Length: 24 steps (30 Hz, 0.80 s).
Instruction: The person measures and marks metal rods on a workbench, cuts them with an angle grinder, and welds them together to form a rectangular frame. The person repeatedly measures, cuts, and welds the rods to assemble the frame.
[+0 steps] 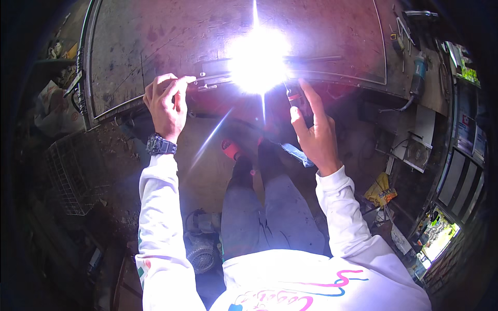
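Welding at upper centre of the frame. Left hand (166, 106) pinches a flat steel bar (210, 78) lying left-to-right on the steel desk (155, 41); rigid, heavy, likely hot near the arc, best held at its far-left end. Right hand (314, 129) grips the electrode holder (294, 96), pointing up-left into the glare.

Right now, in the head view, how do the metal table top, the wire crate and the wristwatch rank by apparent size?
1. metal table top, clearly largest.
2. wire crate.
3. wristwatch, smallest, even though it sits nearer the camera.
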Available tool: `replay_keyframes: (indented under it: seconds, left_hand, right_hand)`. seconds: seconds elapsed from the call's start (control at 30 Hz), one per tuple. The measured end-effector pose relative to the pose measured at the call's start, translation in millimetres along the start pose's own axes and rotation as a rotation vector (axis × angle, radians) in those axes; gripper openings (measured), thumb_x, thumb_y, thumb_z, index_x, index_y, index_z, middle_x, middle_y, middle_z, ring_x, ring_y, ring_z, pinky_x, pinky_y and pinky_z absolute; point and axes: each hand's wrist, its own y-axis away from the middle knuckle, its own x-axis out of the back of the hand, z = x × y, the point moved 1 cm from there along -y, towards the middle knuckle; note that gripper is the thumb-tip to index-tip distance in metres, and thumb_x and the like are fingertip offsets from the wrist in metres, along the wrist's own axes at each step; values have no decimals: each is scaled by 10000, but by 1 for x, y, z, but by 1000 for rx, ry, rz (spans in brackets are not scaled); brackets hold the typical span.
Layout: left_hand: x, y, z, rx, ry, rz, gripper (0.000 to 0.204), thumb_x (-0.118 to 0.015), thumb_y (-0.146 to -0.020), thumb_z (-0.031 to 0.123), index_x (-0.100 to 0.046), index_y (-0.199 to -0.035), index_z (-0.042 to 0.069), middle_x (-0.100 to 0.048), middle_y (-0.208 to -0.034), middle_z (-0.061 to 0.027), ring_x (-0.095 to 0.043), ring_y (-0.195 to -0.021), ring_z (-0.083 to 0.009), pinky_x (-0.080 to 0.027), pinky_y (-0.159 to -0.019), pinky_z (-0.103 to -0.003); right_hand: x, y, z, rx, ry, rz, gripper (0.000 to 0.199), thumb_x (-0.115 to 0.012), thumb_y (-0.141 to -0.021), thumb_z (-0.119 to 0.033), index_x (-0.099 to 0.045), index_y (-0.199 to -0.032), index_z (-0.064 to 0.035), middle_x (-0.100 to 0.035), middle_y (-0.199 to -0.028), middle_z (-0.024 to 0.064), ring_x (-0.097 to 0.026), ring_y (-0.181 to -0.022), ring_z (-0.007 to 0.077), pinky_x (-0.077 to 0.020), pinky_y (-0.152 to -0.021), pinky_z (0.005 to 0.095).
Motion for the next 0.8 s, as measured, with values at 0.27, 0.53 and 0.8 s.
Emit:
replay_keyframes:
  seconds: [0.27, 0.53, 0.8]
  left_hand:
    - [-7, 3, -1, 84, 23, 22, 242, -750, -930, 119, -825, -1073, 299, -653, -1118, 18, -567, -1111, -244, -394, -997, -389]
    - [-8, 4, -3, 81, 35, 24, 277, -760, -911, 89, -829, -1086, 292, -648, -1103, 12, -562, -1085, -240, -396, -994, -389]
    - [-8, 5, -5, 70, 31, 26, 253, -764, -933, 104, -835, -1104, 276, -667, -1139, 6, -560, -1101, -246, -400, -989, -400]
  right_hand:
    - [3, 2, 2, -181, -180, 64, 634, -636, -1032, -114, -405, -1621, -152, -637, -839, 15, -517, -591, 55, -454, -560, 252]
    - [4, 0, 2, -303, -258, -30, 634, -626, -1045, -137, -393, -1632, -186, -619, -799, 21, -485, -543, 40, -413, -498, 242]
    - [1, -3, -1, -295, -221, -42, 633, -627, -1043, -137, -401, -1631, -198, -626, -782, 18, -491, -535, 42, -416, -503, 250]
